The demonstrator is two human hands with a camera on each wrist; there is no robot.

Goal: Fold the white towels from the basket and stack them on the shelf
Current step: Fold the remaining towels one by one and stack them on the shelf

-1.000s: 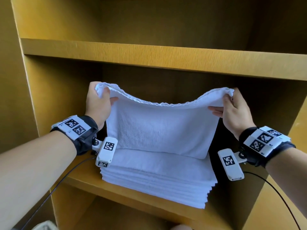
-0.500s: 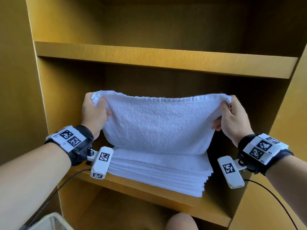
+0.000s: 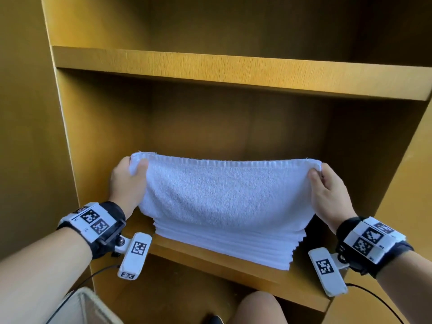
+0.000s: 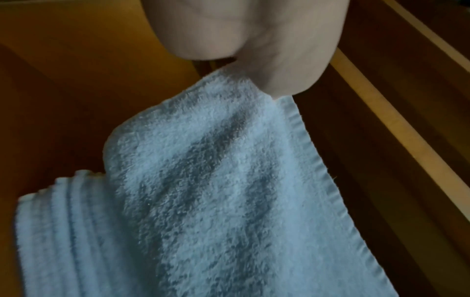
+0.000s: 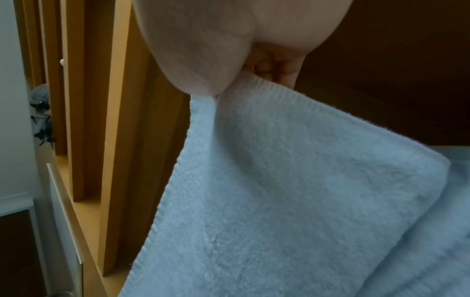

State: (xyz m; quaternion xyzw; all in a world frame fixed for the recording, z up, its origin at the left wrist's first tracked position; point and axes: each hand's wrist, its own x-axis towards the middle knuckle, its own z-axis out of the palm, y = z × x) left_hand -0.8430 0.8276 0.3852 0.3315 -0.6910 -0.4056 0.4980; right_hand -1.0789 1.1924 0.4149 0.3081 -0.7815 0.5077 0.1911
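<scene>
Basket [image 3: 91, 307] rim first: it shows pale at the lower left corner of your head view, below the shelf [image 3: 210, 260] and well apart from the towels. Your left hand [image 3: 127, 183] comes next, thumb and fingers pinching the upper left corner of the folded white towel [image 3: 222, 192]; the left wrist view shows that corner caught between thumb and fingers (the fingertips themselves are hidden by the cloth). The towel hangs between your two hands, its top hem stretched nearly level and sagging a little in the middle, its lower fold resting on the stack of folded towels [image 3: 224, 246]. That stack sits on the shelf board, its front edge close to the board's front edge, and a strip of bare board shows to its left, towards the shelf's left wall. The upper shelf board [image 3: 233, 69] runs across above, well clear of the towel. Your right hand [image 3: 329, 192] pinches the upper right corner of the towel, thumb on the near side, fingers curled behind it, near the shelf's right wall. A bare knee [image 3: 257, 307] shows at the bottom edge, below the shelf's front edge.
</scene>
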